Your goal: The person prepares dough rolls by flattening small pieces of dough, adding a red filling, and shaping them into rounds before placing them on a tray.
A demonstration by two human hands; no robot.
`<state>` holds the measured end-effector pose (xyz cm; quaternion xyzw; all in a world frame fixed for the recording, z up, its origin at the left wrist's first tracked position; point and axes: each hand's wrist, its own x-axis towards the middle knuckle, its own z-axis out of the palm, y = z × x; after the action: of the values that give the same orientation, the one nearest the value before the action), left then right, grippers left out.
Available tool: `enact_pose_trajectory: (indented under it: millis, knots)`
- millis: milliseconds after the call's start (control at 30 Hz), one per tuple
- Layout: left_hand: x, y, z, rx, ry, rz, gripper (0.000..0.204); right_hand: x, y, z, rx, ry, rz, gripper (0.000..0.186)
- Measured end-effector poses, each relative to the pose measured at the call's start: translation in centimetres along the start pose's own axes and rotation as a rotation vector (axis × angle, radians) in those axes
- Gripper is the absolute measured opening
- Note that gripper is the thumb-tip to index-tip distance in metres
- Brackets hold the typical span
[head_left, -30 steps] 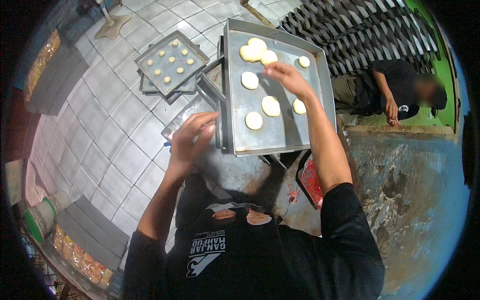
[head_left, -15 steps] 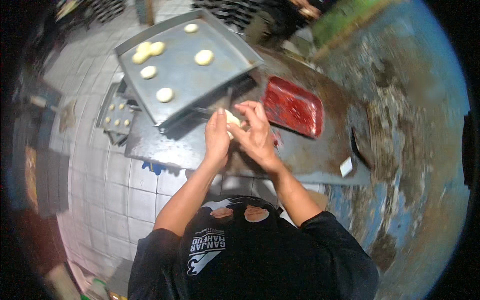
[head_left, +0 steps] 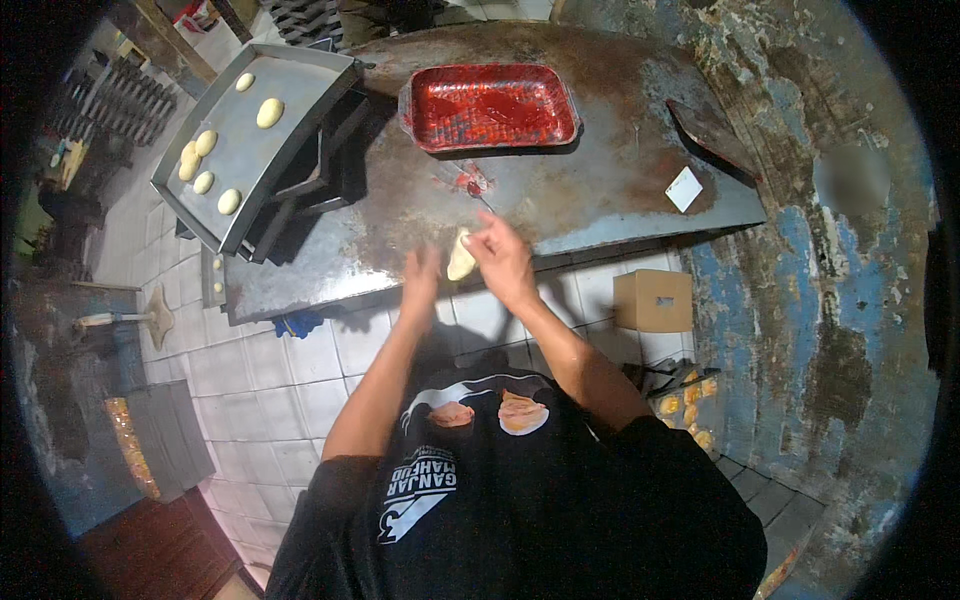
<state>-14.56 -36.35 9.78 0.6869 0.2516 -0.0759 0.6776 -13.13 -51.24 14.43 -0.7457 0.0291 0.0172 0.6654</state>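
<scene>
My right hand (head_left: 503,258) pinches the edge of a pale, flattened dough piece (head_left: 459,262) over the front part of the metal worktop (head_left: 620,130). My left hand (head_left: 420,278), blurred, is just left of the dough, apart from it, with its fingers stretched out. Beyond my hands lie a small utensil (head_left: 478,192) and a red smear. A red-coated rectangular pan (head_left: 447,108) sits farther back on the worktop. At the left, a large metal tray (head_left: 286,150) on stacked trays carries several dough rounds (head_left: 270,112).
A white card (head_left: 684,189) and a dark flat board (head_left: 715,135) lie at the worktop's right. A cardboard box (head_left: 651,298) is below, near packaged bread (head_left: 690,408). A peeling wall (head_left: 830,280) borders the right; dark stacked racks (head_left: 125,105) stand at the upper left.
My right hand left the tray, then both hands held dough. Now my left hand has come away from it. The view has turned, putting the tray at the left and the red pan ahead.
</scene>
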Motion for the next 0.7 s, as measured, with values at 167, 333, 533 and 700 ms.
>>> enact_pose_trajectory:
  millis: [167, 333, 533, 700]
  knots:
    - [1.2, -6.7, -2.1, 0.122, -0.355, 0.148, 0.034, 0.3, 3.3, 2.2, -0.740, -0.298, -0.574, 0.017]
    - [5.1, 0.7, -1.3, -0.128, -0.372, 0.009, 0.061, 11.4, 10.3, -0.8, -0.572, 0.071, -0.186, 0.013]
    - [13.3, 7.3, -1.6, 0.020, -0.338, 0.062, 0.063, 15.4, 15.1, -1.4, -0.924, -0.317, 0.007, 0.019]
    - [19.6, 10.4, -2.8, -0.018, -0.354, 0.070, 0.057, 26.7, 5.9, -2.2, -0.666, -0.116, -0.179, 0.020]
